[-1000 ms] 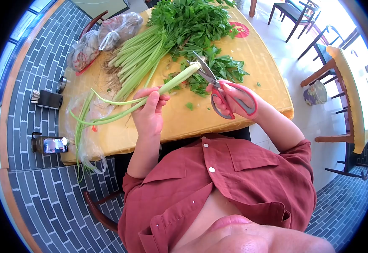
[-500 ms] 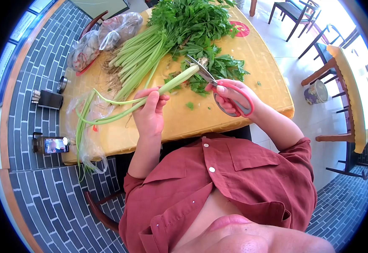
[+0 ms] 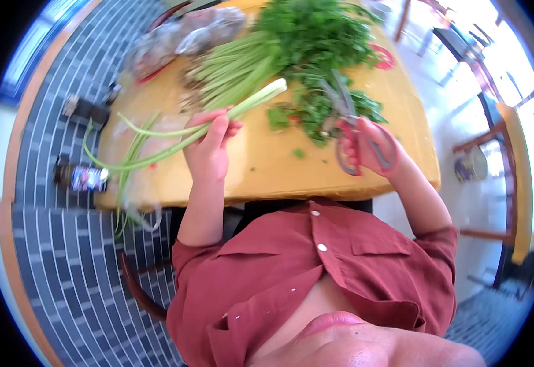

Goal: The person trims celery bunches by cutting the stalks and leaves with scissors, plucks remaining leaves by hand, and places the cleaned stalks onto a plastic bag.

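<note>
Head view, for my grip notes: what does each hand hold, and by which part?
The left hand grips celery partway along its stalks, behind the pale end; the right hand holds scissors by the handles.

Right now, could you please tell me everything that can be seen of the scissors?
The scissors have silvery, metal-looking blades and red loop handles with grey inner parts, perhaps plastic. The right hand grips them by the handles, over the yellow-covered table. The blades are parted, with their tips pointing away from the person and overlapping the green leaves in this view. They are apart from the celery stalk in the left hand. Blur hides finer detail.
</note>
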Demonstrator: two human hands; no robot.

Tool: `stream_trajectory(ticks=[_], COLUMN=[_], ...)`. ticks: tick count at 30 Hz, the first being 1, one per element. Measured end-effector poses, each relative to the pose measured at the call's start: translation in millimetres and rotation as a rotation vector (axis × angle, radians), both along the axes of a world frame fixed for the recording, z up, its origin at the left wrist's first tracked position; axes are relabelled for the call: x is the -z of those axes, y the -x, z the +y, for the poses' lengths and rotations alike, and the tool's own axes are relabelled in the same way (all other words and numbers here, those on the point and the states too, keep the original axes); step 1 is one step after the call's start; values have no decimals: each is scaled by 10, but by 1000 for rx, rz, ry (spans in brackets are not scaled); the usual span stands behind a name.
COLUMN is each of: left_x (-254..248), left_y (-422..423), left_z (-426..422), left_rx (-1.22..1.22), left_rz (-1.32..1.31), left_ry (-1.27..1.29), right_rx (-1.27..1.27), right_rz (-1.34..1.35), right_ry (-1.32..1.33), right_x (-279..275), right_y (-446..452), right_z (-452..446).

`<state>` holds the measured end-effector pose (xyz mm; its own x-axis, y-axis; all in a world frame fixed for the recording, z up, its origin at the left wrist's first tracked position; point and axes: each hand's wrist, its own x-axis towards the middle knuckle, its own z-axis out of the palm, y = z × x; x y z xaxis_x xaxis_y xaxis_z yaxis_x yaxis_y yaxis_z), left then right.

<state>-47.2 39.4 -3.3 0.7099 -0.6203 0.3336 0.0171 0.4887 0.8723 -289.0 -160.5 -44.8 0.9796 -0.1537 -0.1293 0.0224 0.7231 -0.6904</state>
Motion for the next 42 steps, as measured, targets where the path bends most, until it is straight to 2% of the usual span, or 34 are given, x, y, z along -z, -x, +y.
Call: stream_trajectory(ticks=[2, 3, 6, 8, 10, 13, 18, 23, 26, 32, 35, 41, 42], left_x=[-122, -212, -368, -492, -552, -337, 357, 748, 793, 862, 712, 417, 357], left_y=[-197, -261, -622, -823, -1117, -1668, -2280, -2554, -2570, -2630, -2567, -2320, -2218], left_z=[138, 222, 607, 829, 1080, 1424, 1499, 1240, 1131, 1194, 1277, 1428, 1443], left_rx=[-115, -171, -375, -539, -683, -734, -653, -606, -629, -471, -356, -303, -285], left_rz=[-112, -148, -238, -188, -150, 92, 401, 657, 723, 820, 1004, 1126, 1060], left_ry=[-19, -8, 3, 66, 121, 183, 255, 261, 273, 324, 365, 415, 387], right_rx=[6, -56, -50, -25, -9, 0, 1, 22, 47, 62, 68, 66, 58], right_rz=[52, -7, -17, -12, -12, 1, -13, -30, -31, -49, -51, -66, -70], right_ry=[-47, -58, 104, 190, 169, 156, 181, 214, 198, 177, 187, 184, 180], right_x=[-92, -113, -140, -122, -56, -32, -22, -21, -45, -9, -23, 7, 29], right_y=[38, 55, 94, 100, 82, 63, 76, 105, 131, 143, 153, 179, 179], right_z=[-60, -127, -231, -309, -355, -359, -340, -342, -330, -355, -343, -363, -376])
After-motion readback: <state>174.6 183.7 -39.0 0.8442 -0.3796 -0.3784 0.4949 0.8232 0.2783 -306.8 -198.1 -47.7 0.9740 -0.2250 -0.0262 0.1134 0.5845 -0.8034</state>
